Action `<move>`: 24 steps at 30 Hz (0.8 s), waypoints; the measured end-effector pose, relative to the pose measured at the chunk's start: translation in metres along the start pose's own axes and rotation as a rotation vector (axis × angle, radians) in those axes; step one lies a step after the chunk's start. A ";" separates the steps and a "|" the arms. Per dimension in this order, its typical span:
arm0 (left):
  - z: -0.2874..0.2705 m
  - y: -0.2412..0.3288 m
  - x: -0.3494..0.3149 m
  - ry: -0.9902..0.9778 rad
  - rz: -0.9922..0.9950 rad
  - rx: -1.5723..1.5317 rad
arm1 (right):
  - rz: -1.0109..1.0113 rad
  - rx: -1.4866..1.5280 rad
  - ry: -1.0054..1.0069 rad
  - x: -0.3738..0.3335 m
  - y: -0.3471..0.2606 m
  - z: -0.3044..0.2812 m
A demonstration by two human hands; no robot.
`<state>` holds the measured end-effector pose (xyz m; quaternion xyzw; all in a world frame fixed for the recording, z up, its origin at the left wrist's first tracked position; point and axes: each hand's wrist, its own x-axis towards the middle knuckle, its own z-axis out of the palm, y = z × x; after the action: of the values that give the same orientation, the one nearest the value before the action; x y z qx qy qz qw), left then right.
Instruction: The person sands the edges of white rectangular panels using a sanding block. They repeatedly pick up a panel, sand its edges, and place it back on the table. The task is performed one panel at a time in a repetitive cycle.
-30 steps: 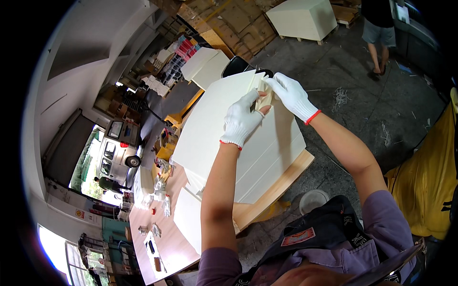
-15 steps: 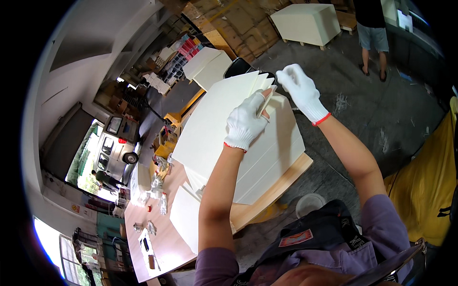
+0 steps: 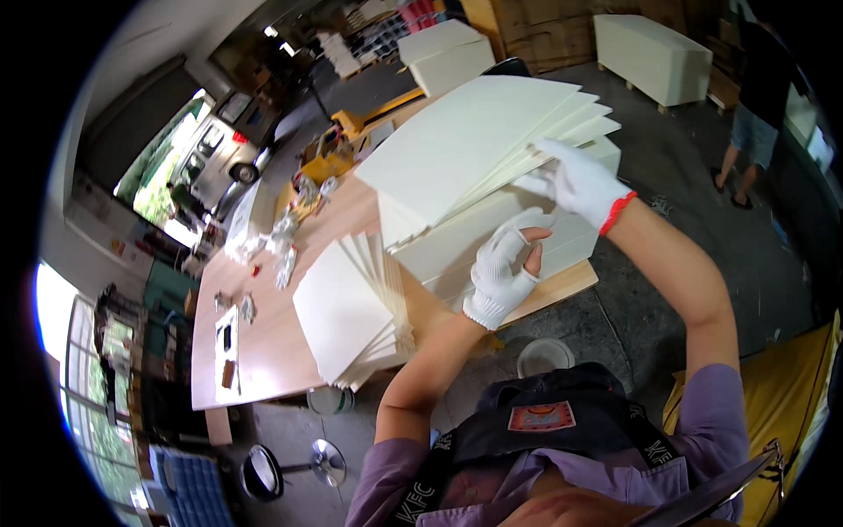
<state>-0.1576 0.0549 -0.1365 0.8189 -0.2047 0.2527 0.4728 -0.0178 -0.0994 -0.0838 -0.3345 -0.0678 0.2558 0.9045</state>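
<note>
Right hand (image 3: 580,182) at fanned sheets (image 3: 465,132), near edges; open floor (image 3: 680,162) rightward.

Left glove (image 3: 494,279): white ribbed knit is being worn, with the thumb (image 3: 533,260) and one of the fingers (image 3: 535,234) being left bare at the tip.
Right glove (image 3: 587,186): white knit is being worn, edged by a bright red cuff band (image 3: 618,212).
Forearms (image 3: 674,263): being left uncovered by short sleeves (image 3: 716,408).
Shirt (image 3: 590,477): purple cloth is being worn open-collared.
Apron (image 3: 566,386): dark cloth is being layered over it, a red-bordered rectangular patch (image 3: 542,416) being shown.
Straps (image 3: 654,436): black bands are being worn, marked by white lettering.
</note>
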 end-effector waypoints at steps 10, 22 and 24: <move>-0.068 0.002 -0.059 0.360 -0.795 -1.425 | -0.072 -0.240 0.042 -0.038 -0.016 -0.013; -0.103 0.049 -0.063 0.344 -1.010 -0.978 | 0.026 -0.503 0.067 -0.175 -0.062 -0.031; -0.109 0.059 -0.083 0.401 -0.964 -0.955 | -0.020 -0.487 0.081 -0.168 -0.052 -0.025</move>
<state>-0.2806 0.1307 -0.1011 0.4591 0.1832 0.0441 0.8682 -0.1334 -0.2322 -0.0613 -0.5518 -0.0946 0.2092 0.8017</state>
